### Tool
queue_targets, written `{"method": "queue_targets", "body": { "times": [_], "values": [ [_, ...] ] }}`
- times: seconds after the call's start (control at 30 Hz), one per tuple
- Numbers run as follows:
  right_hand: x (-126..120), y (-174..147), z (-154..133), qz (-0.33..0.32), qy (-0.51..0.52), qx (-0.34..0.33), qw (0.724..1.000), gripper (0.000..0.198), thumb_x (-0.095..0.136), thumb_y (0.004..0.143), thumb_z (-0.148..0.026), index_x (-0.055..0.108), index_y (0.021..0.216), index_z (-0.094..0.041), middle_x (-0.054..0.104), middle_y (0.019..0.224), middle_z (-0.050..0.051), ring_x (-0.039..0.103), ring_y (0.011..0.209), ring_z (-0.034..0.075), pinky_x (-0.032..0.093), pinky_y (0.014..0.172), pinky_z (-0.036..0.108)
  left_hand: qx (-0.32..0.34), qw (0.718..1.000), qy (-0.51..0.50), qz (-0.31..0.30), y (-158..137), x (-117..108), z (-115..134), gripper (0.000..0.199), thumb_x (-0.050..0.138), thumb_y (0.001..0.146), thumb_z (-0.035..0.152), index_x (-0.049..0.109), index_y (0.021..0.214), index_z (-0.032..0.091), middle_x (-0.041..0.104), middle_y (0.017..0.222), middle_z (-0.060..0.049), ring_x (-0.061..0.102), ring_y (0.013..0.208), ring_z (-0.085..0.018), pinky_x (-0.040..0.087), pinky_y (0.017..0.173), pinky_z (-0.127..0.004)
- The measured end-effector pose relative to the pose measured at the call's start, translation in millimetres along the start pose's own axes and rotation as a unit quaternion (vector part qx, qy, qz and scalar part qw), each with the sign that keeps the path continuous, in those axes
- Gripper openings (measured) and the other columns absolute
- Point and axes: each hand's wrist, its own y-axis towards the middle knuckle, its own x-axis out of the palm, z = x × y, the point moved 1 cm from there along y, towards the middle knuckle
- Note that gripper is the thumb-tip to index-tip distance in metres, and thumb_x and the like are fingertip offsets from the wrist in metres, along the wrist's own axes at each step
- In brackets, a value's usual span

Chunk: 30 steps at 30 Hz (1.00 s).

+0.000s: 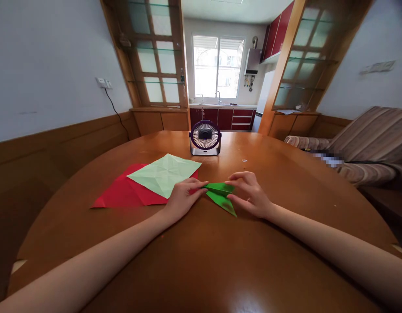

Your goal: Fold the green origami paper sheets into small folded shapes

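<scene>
A small piece of green folded paper (219,198) is between my two hands, just above or on the wooden table (201,261). My left hand (184,198) pinches its narrow left end between thumb and fingers. On the other side my right hand (251,195) has its thumb and fingertips on the wider right part of the paper. One pointed flap hangs out toward me, below the right fingertips. Creases run along the paper's length.
Left of my hands lies a creased pale green sheet (165,174) over a red sheet (122,191). A small purple fan (206,137) stands at the table's far side. A striped sofa (370,143) is at the right, and a power cord (114,108) hangs at the left wall.
</scene>
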Motion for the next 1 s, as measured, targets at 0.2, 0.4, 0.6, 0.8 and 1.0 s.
{"method": "queue_targets", "body": {
  "times": [0.2,0.4,0.6,0.8,1.0],
  "values": [
    [12.0,1.0,11.1,-0.151,0.015,0.011,0.988,0.025,0.056,0.093,-0.035,0.069,0.108,-0.020,0.063,0.091,0.008,0.058,0.085,0.020,0.047,0.080,0.037,0.145,0.957,0.244,-0.063,1.3,-4.0,-5.0,0.021,0.056,0.092,0.030,0.075,0.100,0.027,0.067,0.094,-0.005,0.057,0.088,-0.020,0.045,0.080,-0.035],
    [13.3,2.6,14.9,-0.158,0.037,0.042,0.986,0.024,0.053,0.093,-0.029,0.073,0.091,-0.017,0.062,0.089,0.009,0.056,0.081,0.019,0.047,0.074,0.033,0.164,0.931,0.302,-0.122,4.4,0.0,-4.1,0.025,0.050,0.095,0.025,0.074,0.093,0.018,0.063,0.086,-0.007,0.056,0.082,-0.020,0.044,0.076,-0.033],
    [14.1,5.8,15.0,-0.169,0.009,0.060,0.984,0.025,0.054,0.093,-0.030,0.069,0.077,-0.017,0.056,0.076,0.004,0.051,0.071,0.016,0.042,0.068,0.030,0.209,0.893,0.374,-0.137,8.1,4.9,-3.4,0.027,0.044,0.095,0.018,0.069,0.089,0.012,0.062,0.083,-0.010,0.056,0.080,-0.022,0.043,0.075,-0.035],
    [13.8,5.6,16.5,-0.161,0.001,0.060,0.985,0.027,0.053,0.093,-0.032,0.066,0.077,-0.016,0.056,0.075,0.004,0.051,0.071,0.016,0.041,0.069,0.030,0.207,0.914,0.326,-0.129,9.3,3.6,-4.8,0.023,0.046,0.095,0.021,0.067,0.088,0.014,0.063,0.084,-0.009,0.058,0.081,-0.022,0.043,0.076,-0.036],
    [-2.3,1.0,18.7,-0.141,-0.041,0.060,0.987,0.030,0.055,0.093,-0.038,0.065,0.073,-0.018,0.059,0.074,0.004,0.051,0.070,0.016,0.039,0.069,0.029,0.208,0.931,0.290,-0.073,4.5,-2.0,-0.6,0.022,0.046,0.095,0.023,0.065,0.102,0.017,0.065,0.097,-0.009,0.060,0.092,-0.022,0.045,0.084,-0.037]
  ]
}}
